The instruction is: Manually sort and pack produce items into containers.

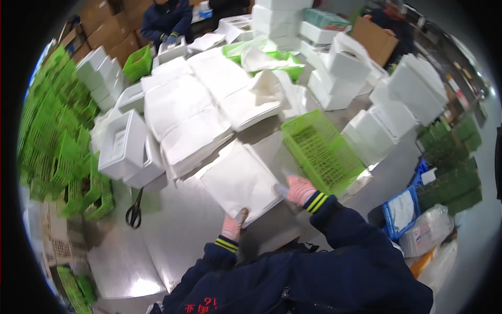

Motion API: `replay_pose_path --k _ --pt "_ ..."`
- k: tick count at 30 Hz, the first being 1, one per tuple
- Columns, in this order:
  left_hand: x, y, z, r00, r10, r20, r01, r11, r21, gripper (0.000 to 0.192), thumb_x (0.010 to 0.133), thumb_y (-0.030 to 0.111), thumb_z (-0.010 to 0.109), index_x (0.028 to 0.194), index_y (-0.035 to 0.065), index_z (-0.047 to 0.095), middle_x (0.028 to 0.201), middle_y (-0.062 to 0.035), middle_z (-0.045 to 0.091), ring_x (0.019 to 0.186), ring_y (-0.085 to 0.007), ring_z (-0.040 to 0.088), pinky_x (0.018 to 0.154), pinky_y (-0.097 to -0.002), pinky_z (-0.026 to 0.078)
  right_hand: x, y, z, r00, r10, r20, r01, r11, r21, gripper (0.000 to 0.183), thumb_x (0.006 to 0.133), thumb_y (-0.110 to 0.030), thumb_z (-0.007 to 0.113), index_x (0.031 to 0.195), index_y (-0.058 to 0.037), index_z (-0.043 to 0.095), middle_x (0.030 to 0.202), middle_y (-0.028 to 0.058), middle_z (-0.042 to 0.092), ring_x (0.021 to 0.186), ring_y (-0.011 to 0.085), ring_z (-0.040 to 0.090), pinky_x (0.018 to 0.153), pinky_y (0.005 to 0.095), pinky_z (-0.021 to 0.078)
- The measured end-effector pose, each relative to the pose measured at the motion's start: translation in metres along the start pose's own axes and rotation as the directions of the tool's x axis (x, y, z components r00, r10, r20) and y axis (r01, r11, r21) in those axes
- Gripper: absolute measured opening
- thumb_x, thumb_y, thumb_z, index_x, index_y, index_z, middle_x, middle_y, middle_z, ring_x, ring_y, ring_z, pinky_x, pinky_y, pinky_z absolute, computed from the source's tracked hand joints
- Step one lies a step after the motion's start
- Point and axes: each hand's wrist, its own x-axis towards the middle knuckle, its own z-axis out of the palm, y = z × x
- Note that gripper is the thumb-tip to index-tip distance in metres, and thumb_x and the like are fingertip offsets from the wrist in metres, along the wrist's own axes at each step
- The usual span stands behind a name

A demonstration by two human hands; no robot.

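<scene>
A stack of white sheets (241, 180) lies on the metal table before me. My left hand (234, 224), in a pink striped glove, grips the stack's near edge, with the thumb on top. At the right edge of the stack is my right hand (297, 189), in a matching glove; its fingers are blurred, and whether they touch the sheets cannot be told. Beyond my right hand stands a green plastic basket (323, 153) with an open lattice bottom. Larger piles of white sheets (184, 114) lie farther off.
Black-handled scissors (133, 216) lie at left near white foam boxes (122, 145). Green crates (59, 137) are piled at far left. More foam boxes (372, 137) stand at right, beyond the basket. Two people, one (166, 19) at the far side and one (392, 27) holding cardboard, are near the table.
</scene>
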Motion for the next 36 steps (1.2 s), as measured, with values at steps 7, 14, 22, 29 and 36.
replay_pose_path --k 7,14,22,29,36 --pt "0.034 -0.040 -0.024 0.981 0.189 0.050 -0.189 0.982 -0.012 0.049 0.077 0.014 0.073 0.119 -0.0006 0.053 0.108 -0.0089 0.062 0.095 -0.0205 0.058 0.085 -0.0328 0.048 -0.001 0.017 0.055 0.911 -0.010 0.413 -0.320 0.612 0.723 0.070 0.087 -0.055 0.058 0.133 -0.0033 0.047 0.089 0.0129 0.065 0.071 0.0215 0.062 0.072 0.0371 0.0503" --pt "0.017 -0.021 -0.023 0.916 0.396 0.060 -0.397 0.918 0.006 0.036 0.084 0.019 0.061 0.116 0.0018 0.056 0.106 -0.0065 0.061 0.095 -0.0189 0.059 0.085 -0.0316 0.050 -0.011 -0.004 0.036 0.988 0.040 0.148 -0.120 0.804 0.583 0.061 0.087 -0.047 0.060 0.130 -0.0040 0.052 0.096 0.0084 0.066 0.088 0.0168 0.060 0.084 0.0311 0.0460" --pt "0.043 0.054 0.013 0.809 0.568 0.152 -0.462 0.774 -0.433 0.062 0.078 0.037 0.069 0.124 0.0006 0.050 0.117 -0.0136 0.056 0.100 -0.0294 0.060 0.084 -0.0443 0.054 0.016 -0.020 -0.074 0.996 -0.036 -0.086 0.084 0.748 0.659 0.078 0.087 -0.048 0.059 0.143 0.0005 0.034 0.121 0.0239 0.057 0.111 0.0297 0.057 0.098 0.0345 0.0408" --pt "0.038 0.210 0.173 0.705 0.582 0.404 -0.188 0.703 -0.686 0.049 0.081 0.041 0.066 0.113 0.0073 0.049 0.128 -0.0237 0.047 0.117 -0.0469 0.046 0.094 -0.0631 0.044 -0.043 0.067 -0.185 0.902 -0.175 -0.394 0.409 0.637 0.654 0.062 0.088 -0.023 0.061 0.140 0.0003 0.038 0.143 0.0221 0.038 0.130 0.0312 0.041 0.109 0.0384 0.0311" --pt "0.079 0.321 0.343 0.647 0.543 0.536 -0.136 0.773 -0.619 0.053 0.084 0.050 0.057 0.122 0.0136 0.051 0.128 -0.0191 0.053 0.115 -0.0433 0.052 0.085 -0.0679 0.046 -0.124 0.207 -0.193 0.982 -0.073 -0.175 0.162 0.801 0.576 0.058 0.091 -0.028 0.060 0.139 -0.0037 0.040 0.143 0.0218 0.039 0.129 0.0339 0.043 0.104 0.0397 0.0380"
